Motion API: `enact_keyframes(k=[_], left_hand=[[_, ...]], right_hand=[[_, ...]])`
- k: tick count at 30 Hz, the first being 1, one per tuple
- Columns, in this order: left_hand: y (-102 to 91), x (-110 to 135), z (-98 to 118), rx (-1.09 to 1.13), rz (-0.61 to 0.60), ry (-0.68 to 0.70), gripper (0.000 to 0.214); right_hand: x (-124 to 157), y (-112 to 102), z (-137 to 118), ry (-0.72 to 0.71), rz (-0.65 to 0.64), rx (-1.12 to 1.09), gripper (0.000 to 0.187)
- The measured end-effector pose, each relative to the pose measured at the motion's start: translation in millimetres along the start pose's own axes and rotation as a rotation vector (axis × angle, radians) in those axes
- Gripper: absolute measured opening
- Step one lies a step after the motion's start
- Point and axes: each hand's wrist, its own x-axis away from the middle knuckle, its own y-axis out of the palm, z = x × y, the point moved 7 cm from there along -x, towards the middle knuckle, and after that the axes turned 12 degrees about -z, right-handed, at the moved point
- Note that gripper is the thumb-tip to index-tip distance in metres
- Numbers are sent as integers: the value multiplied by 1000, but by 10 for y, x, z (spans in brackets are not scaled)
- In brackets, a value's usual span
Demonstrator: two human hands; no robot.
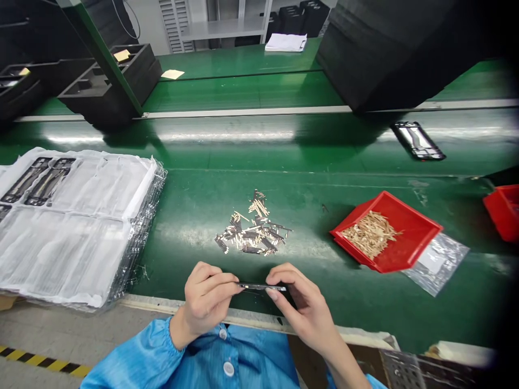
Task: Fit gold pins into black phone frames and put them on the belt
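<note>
A thin black phone frame [256, 287], seen edge-on, is held level between both hands near the front edge of the bench. My left hand [208, 299] pinches its left end with fingers and thumb. At the other end, my right hand [302, 305] grips it between the thumb below and the fingers above. Just beyond the hands lies a loose pile of small black and gold strip-like parts [253, 237]. To the right, a red bin [413, 232] holds many small gold-coloured pieces [371, 235].
Stacked clear plastic trays [81, 232] stand at left, the top one holding several black frames [51, 181]. A clear plastic bag [440, 262] lies by the red bin. Another phone frame [419, 141] rests at the back right. Black boxes [109, 86] and papers [286, 42] sit farther back.
</note>
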Motion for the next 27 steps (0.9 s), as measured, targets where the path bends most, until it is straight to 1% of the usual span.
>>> enact_keyframes(k=[2,3,4,6,8,9,10,11,13,14,16,18,20,21,23,25,27], left_hand=[[16,-27,-45,52,-55,-34,30],[23,-37,-76,92,-80,-62,33],[23,-43,-108,140,-97,-95,31],[25,-43,-165,233,-143,-176,26],[0,-31,-188,234,-181,-258,25],[-39,-19,-194,182,-178,-306,28],[-95,-1,-200,106,-155,-360,34],[-164,22,-201,24,-114,-409,43],[-286,81,-197,-77,-20,-481,59],[-320,112,-199,-79,15,-500,63],[-328,152,-206,-42,24,-502,58],[-315,171,-207,-18,-18,-484,49],[-354,187,-181,0,-61,-432,42],[-409,205,-160,15,-69,-396,39],[-602,277,-126,51,-53,-329,35],[-906,401,-139,44,7,-294,33],[-1304,551,-236,-54,98,-314,28]], right_hand=[[7,45,5,32,-73,43,19],[12,70,5,68,-119,60,22],[14,90,3,113,-165,67,22],[-2,113,-6,208,-250,58,15],[-88,94,-9,271,-297,34,19],[-172,43,9,291,-268,12,22],[-285,-42,52,309,-195,-14,23],[-423,-151,120,324,-95,-40,26],[-748,-431,322,348,160,-92,33],[-944,-556,434,350,234,-90,38],[-1353,-797,664,359,333,-106,43],[-1716,-1016,839,355,392,-121,38],[-1943,-1183,938,342,452,-123,36],[-1994,-1236,964,334,482,-118,36],[-1987,-1271,983,320,526,-91,43],[-1888,-1225,961,302,535,-41,56],[-1769,-1143,898,273,515,24,66]])
